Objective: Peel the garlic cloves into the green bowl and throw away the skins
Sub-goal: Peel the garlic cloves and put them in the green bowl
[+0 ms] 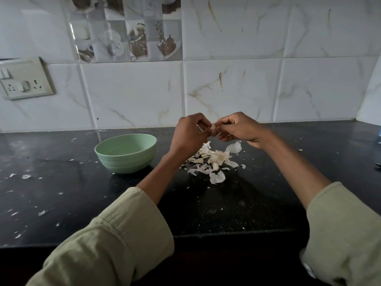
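Note:
Both hands are raised above the black counter, fingertips meeting. My left hand (190,133) and my right hand (240,129) pinch one small garlic clove (213,126) between them, its pale skin partly showing. Below them lies a pile of garlic cloves and papery skins (212,159). The green bowl (125,152) stands to the left of the pile; the part of its inside that I see holds nothing.
The black counter (61,182) carries small skin flakes scattered to the left and front. A tiled wall rises behind, with a switch-and-socket plate (24,79) at the left. A blue object (379,133) peeks in at the right edge. The counter's front edge runs below my sleeves.

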